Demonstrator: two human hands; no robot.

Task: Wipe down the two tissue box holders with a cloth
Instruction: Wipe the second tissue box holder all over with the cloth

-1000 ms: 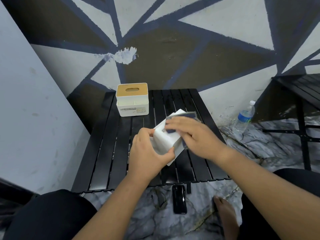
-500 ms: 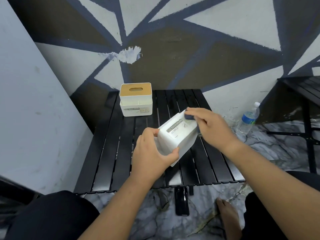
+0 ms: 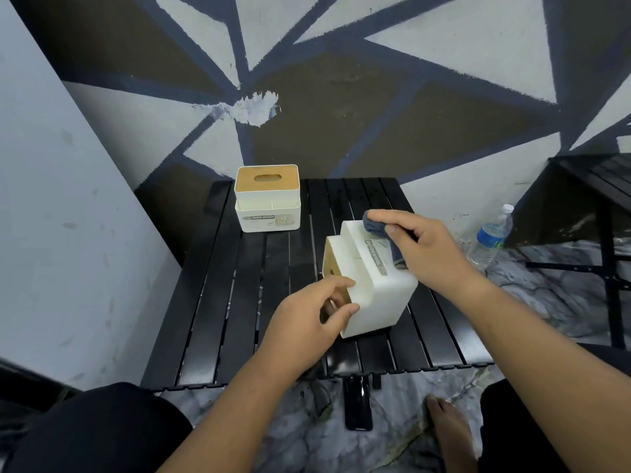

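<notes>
Black slats of a low tabletop (image 3: 218,302) stand before a wall (image 3: 341,97) painted in grey, brown and white triangles. At the middle, the left hand (image 3: 307,322) grips the near end of a white tissue box holder (image 3: 379,295), its fingers curled round the edge by the wooden lid, and the holder is tipped on its side. The right hand (image 3: 420,247) pinches a dark blue-grey cloth (image 3: 374,227) and presses it on the holder's far upper corner, at one o'clock from the left hand. By the look of it, this holder is mid-wipe, though how much of it is clean cannot be told. The second holder (image 3: 268,203) stands upright at eleven o'clock, well apart from both hands and probably left to do. Farther out, a water bottle (image 3: 491,237) stands on the marbled floor (image 3: 546,302) at three o'clock, and a dark phone (image 3: 358,407) lies on the floor at six o'clock.
</notes>
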